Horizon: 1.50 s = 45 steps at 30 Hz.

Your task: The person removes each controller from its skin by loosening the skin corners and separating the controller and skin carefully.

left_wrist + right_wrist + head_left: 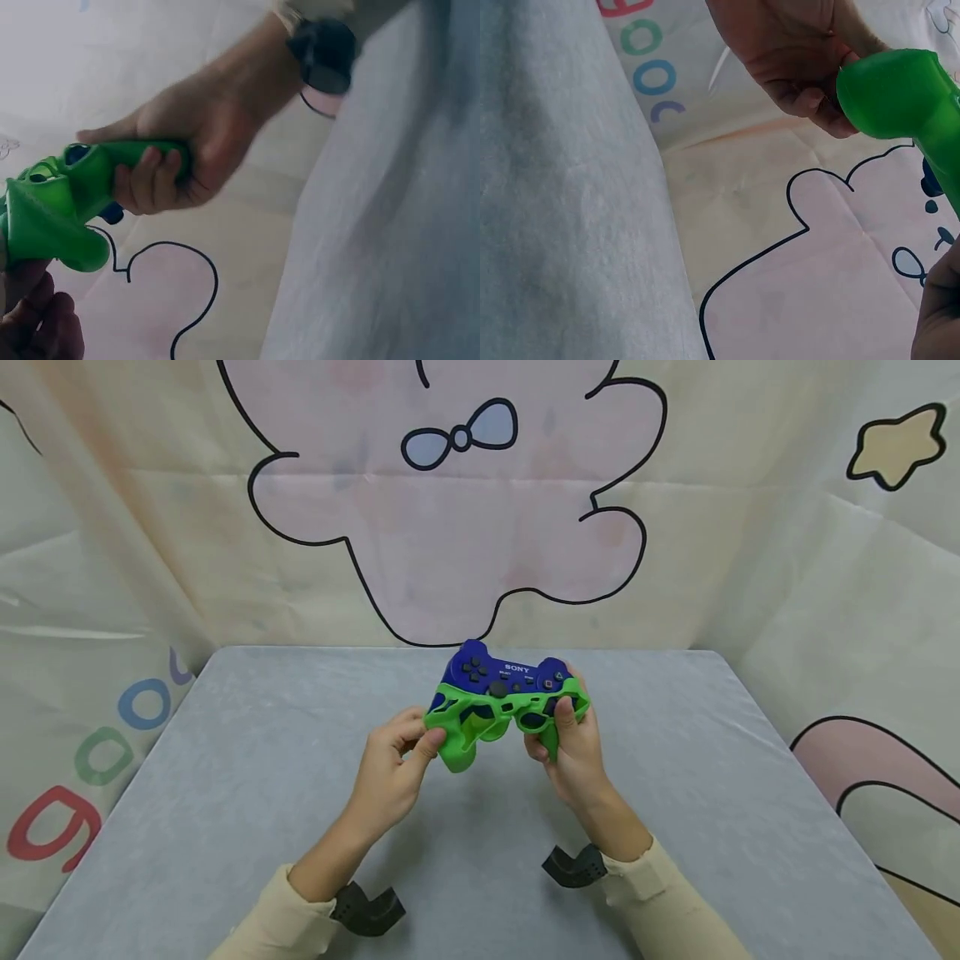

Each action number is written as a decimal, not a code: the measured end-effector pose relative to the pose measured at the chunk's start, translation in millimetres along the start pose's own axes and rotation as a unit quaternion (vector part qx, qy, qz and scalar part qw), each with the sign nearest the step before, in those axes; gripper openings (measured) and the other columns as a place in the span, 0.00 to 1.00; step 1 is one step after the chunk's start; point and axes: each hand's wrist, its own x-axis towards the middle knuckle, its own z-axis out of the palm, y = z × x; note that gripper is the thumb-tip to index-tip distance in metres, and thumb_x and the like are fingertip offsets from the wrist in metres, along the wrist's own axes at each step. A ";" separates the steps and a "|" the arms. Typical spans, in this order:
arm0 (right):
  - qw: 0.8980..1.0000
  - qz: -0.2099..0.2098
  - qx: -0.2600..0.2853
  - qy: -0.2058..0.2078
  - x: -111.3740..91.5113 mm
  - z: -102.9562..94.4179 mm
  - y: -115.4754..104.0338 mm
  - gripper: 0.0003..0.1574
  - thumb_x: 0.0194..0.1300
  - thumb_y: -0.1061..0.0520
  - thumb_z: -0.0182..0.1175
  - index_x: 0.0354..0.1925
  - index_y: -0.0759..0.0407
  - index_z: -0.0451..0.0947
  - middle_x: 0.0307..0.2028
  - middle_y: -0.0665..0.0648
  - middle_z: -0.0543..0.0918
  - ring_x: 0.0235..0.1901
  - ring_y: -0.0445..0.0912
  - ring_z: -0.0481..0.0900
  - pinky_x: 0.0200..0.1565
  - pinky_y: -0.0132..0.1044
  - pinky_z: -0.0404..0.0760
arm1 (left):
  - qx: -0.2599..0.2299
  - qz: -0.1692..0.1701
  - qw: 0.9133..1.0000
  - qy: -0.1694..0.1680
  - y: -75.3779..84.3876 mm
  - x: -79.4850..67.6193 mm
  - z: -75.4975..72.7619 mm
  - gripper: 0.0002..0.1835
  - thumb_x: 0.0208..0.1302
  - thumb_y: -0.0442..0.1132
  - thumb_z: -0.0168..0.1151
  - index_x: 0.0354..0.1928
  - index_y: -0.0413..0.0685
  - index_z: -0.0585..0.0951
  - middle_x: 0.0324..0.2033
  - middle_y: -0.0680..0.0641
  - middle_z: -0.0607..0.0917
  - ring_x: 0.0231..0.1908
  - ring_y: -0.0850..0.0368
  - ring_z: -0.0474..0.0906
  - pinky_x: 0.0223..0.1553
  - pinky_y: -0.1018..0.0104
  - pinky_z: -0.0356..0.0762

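A blue game controller (517, 668) marked SONY is held up above the table, its lower part inside a bright green silicone cover (457, 752). The cover's left grip hangs loose below the controller. My left hand (393, 768) pinches that left side between thumb and fingers; in the right wrist view, its fingertips are at the rounded green end (892, 94). My right hand (577, 756) grips the right handle through the cover, thumb on the front near the stick opening. In the left wrist view, the right hand's fingers (154, 180) curl round the green handle.
A grey-blue cloth covers the table (480, 877). Behind it hangs a printed curtain (465, 527) with a cartoon figure, and side curtains (840, 635) flank the table. Each wrist wears a black camera mount (367, 910).
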 end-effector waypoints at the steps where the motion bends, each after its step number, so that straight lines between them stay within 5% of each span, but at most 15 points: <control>1: 1.000 -0.001 0.002 0.004 0.0 -0.5 -0.2 0.31 0.64 0.37 0.53 0.59 0.48 0.61 0.40 0.48 0.81 0.17 0.34 0.70 0.16 0.23 0.66 | -0.003 0.008 1.000 -0.003 -0.1 0.5 0.3 0.12 0.69 0.36 0.57 0.28 0.44 0.84 0.32 0.47 0.82 0.32 0.63 0.74 0.33 0.70 0.75; 7: 0.999 -0.028 0.021 0.034 1.4 -6.8 -4.2 0.29 0.63 0.38 0.56 0.54 0.55 0.67 0.36 0.49 0.82 0.18 0.35 0.73 0.14 0.22 0.64 | -0.011 0.057 0.998 -0.033 -1.6 1.8 -1.1 0.12 0.67 0.31 0.58 0.25 0.44 0.84 0.36 0.46 0.83 0.41 0.61 0.77 0.43 0.67 0.77; 16: 0.992 -0.057 0.065 0.094 8.3 -19.2 -7.9 0.19 0.67 0.42 0.55 0.44 0.56 0.71 0.31 0.50 0.84 0.16 0.35 0.72 0.13 0.23 0.60 | 0.009 0.096 0.995 0.009 2.4 -0.4 -1.3 0.10 0.63 0.27 0.60 0.26 0.43 0.85 0.35 0.48 0.82 0.45 0.59 0.72 0.48 0.66 0.71; 21: 0.996 -0.050 0.048 0.048 8.6 -21.0 -10.0 0.20 0.66 0.42 0.54 0.46 0.53 0.68 0.30 0.49 0.83 0.17 0.35 0.73 0.15 0.24 0.61 | 0.037 0.117 0.992 0.002 3.8 -4.1 3.3 0.09 0.61 0.27 0.62 0.26 0.45 0.85 0.36 0.50 0.83 0.44 0.57 0.73 0.48 0.64 0.71; 26: 0.999 -0.039 -0.001 -0.010 8.5 -15.0 -14.0 0.30 0.65 0.39 0.54 0.58 0.53 0.64 0.34 0.47 0.81 0.17 0.35 0.72 0.14 0.24 0.62 | 0.055 0.069 0.996 -0.022 3.5 -4.2 5.0 0.10 0.66 0.33 0.60 0.27 0.48 0.85 0.35 0.51 0.82 0.42 0.58 0.73 0.45 0.64 0.72; 29: 0.999 -0.025 -0.034 -0.013 7.0 -12.1 -13.4 0.39 0.64 0.38 0.54 0.66 0.53 0.58 0.37 0.47 0.79 0.16 0.35 0.71 0.15 0.24 0.66 | 0.045 0.010 0.997 -0.055 0.9 -3.9 4.3 0.13 0.70 0.39 0.56 0.27 0.49 0.84 0.34 0.51 0.82 0.41 0.60 0.73 0.42 0.65 0.72; 34: 0.998 0.014 -0.057 0.003 4.2 -8.5 -5.9 0.40 0.64 0.36 0.52 0.67 0.49 0.56 0.37 0.47 0.78 0.14 0.34 0.69 0.16 0.24 0.67 | -0.004 -0.083 0.995 -0.046 -7.9 0.7 -2.9 0.15 0.75 0.44 0.48 0.40 0.46 0.82 0.38 0.46 0.84 0.40 0.62 0.77 0.42 0.64 0.78; 39: 0.993 0.058 -0.096 -0.030 -1.0 -4.9 3.6 0.43 0.63 0.34 0.53 0.69 0.49 0.55 0.39 0.48 0.77 0.15 0.35 0.69 0.16 0.24 0.68 | -0.083 -0.154 0.981 -0.080 -13.4 5.1 -8.3 0.19 0.76 0.45 0.46 0.57 0.38 0.75 0.44 0.40 0.84 0.38 0.65 0.80 0.41 0.69 0.81; 45: 0.986 0.065 -0.144 -0.047 -3.6 -2.8 7.5 0.42 0.65 0.34 0.52 0.70 0.47 0.55 0.40 0.50 0.76 0.15 0.37 0.69 0.17 0.27 0.69 | -0.166 -0.205 0.959 -0.107 -15.7 6.6 -11.2 0.22 0.73 0.45 0.53 0.59 0.35 0.73 0.38 0.55 0.87 0.36 0.67 0.82 0.42 0.73 0.81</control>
